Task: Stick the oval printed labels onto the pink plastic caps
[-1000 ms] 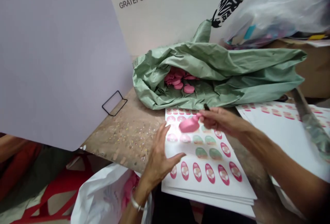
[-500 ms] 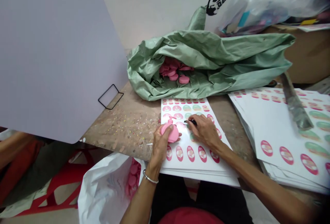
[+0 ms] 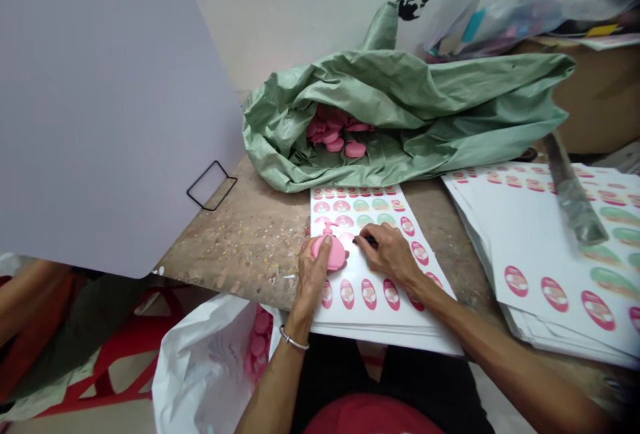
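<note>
A pink toy pump bottle [image 3: 330, 252], round with a small pump on top, is in my left hand [image 3: 313, 267], thumb across its front. My right hand [image 3: 389, 251] pinches a small dark tool [image 3: 369, 240], its tip close to the sheet; the tool's exact kind is unclear. Both hands are over a stack of sticker sheets [image 3: 383, 311] printed with pink ovals and green and pink round labels. Behind the stack lies a crumpled green bag [image 3: 450, 97], its mouth towards me, with several pink pieces [image 3: 355, 149] inside.
At the right, another stack of sticker sheets [image 3: 480, 234] has a worn metal strip [image 3: 580, 211] on it. A white bag [image 3: 200, 361] with pink pieces hangs below the table edge. A grey panel [image 3: 110, 107] blocks the left; another person's arm [image 3: 30, 294] shows beneath it.
My right hand has shifted slightly left with the dark tool, nearer to the pink bottle. The left hand keeps hold of the bottle, and the whole view has moved a little.
</note>
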Motion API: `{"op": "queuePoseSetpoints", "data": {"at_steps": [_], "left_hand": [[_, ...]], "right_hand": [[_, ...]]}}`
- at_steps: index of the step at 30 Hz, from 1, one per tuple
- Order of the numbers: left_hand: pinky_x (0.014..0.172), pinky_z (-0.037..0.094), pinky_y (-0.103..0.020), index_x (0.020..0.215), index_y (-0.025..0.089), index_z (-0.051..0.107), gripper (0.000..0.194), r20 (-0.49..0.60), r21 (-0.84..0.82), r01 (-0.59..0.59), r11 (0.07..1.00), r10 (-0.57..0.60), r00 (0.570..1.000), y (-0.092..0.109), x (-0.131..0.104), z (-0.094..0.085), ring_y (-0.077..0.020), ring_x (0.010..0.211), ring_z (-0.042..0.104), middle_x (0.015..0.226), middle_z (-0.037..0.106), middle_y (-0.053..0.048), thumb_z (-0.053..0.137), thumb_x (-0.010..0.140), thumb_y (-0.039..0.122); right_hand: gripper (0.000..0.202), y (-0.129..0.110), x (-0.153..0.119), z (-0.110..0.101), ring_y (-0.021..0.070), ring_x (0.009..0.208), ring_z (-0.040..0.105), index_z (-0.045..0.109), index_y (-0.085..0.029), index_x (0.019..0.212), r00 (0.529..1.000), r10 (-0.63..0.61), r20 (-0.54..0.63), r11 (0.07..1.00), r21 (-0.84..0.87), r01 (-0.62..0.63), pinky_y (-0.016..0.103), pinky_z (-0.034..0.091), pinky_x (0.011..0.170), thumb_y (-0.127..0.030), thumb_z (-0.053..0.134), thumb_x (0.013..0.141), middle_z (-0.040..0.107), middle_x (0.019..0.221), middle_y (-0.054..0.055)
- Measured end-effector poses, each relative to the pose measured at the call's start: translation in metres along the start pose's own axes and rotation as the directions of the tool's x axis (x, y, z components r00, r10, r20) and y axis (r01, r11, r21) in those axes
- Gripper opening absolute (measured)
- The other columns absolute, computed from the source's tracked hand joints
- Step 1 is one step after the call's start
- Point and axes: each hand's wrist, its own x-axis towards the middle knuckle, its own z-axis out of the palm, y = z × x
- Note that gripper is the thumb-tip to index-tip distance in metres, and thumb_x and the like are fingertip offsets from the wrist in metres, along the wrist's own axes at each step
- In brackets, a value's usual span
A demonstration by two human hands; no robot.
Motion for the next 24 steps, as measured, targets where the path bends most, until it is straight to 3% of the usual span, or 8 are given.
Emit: {"op": "queuePoseSetpoints", "data": {"at_steps": [5, 11, 17, 21, 24], "left_hand": [[0.070, 0.059, -0.030, 0.105, 0.015, 0.067, 0.049, 0.022, 0.074, -0.007, 0.997, 0.006, 1.000, 0.000, 0.000, -0.001, -0.0251, 0.088, 0.071, 0.106, 0.065, -0.013, 0.070, 0.075, 0.054], [0.069, 0.059, -0.030, 0.105, 0.016, 0.067, 0.050, 0.020, 0.164, -0.019, 0.986, 0.016, 1.000, 0.001, 0.002, -0.001, -0.0248, 0.089, 0.070, 0.104, 0.066, -0.012, 0.067, 0.076, 0.056], [0.075, 0.058, -0.033, 0.103, 0.017, 0.067, 0.047, -0.002, 0.210, -0.034, 0.977, 0.035, 0.999, 0.002, 0.001, 0.000, -0.0261, 0.095, 0.068, 0.101, 0.068, -0.011, 0.067, 0.076, 0.055], [0.075, 0.058, -0.032, 0.100, 0.015, 0.067, 0.046, -0.021, 0.089, -0.033, 0.995, 0.035, 0.999, 0.003, -0.003, 0.003, -0.0263, 0.095, 0.068, 0.098, 0.068, -0.011, 0.072, 0.074, 0.052], [0.074, 0.059, -0.032, 0.101, 0.014, 0.066, 0.050, -0.026, -0.041, -0.027, 0.999, 0.025, 0.999, 0.008, -0.008, 0.005, -0.0259, 0.094, 0.068, 0.097, 0.068, -0.011, 0.070, 0.074, 0.056]], "right_hand": [[0.020, 0.002, 0.001, -0.004, 0.0208, 0.077, 0.053, 0.061, -0.019, 0.079, 0.999, -0.009, -0.047, 0.990, -0.143, 0.003, 0.034, 0.029, 0.074, -0.028, 0.050, 0.091, 0.067, 0.075, 0.005], [0.016, 0.006, 0.003, -0.006, 0.0178, 0.069, 0.053, 0.059, -0.020, 0.072, 0.999, 0.054, 0.004, 0.998, 0.012, -0.054, 0.031, 0.031, 0.069, -0.029, 0.056, 0.085, 0.064, 0.068, 0.002], [0.026, 0.000, 0.007, -0.004, 0.0182, 0.065, 0.053, 0.059, -0.020, 0.071, 0.988, 0.155, -0.020, 0.988, 0.029, -0.155, 0.031, 0.035, 0.067, -0.044, 0.066, 0.076, 0.061, 0.066, 0.002], [0.032, -0.007, 0.011, -0.015, 0.0167, 0.063, 0.053, 0.057, -0.020, 0.071, 0.972, 0.232, -0.030, 0.946, 0.238, -0.219, 0.031, 0.040, 0.064, -0.050, 0.068, 0.074, 0.059, 0.066, 0.002], [0.036, -0.012, 0.014, -0.028, 0.0134, 0.059, 0.052, 0.057, -0.020, 0.070, 0.943, 0.332, 0.020, 0.810, 0.507, -0.295, 0.027, 0.040, 0.057, -0.054, 0.069, 0.074, 0.058, 0.065, -0.001]]}}
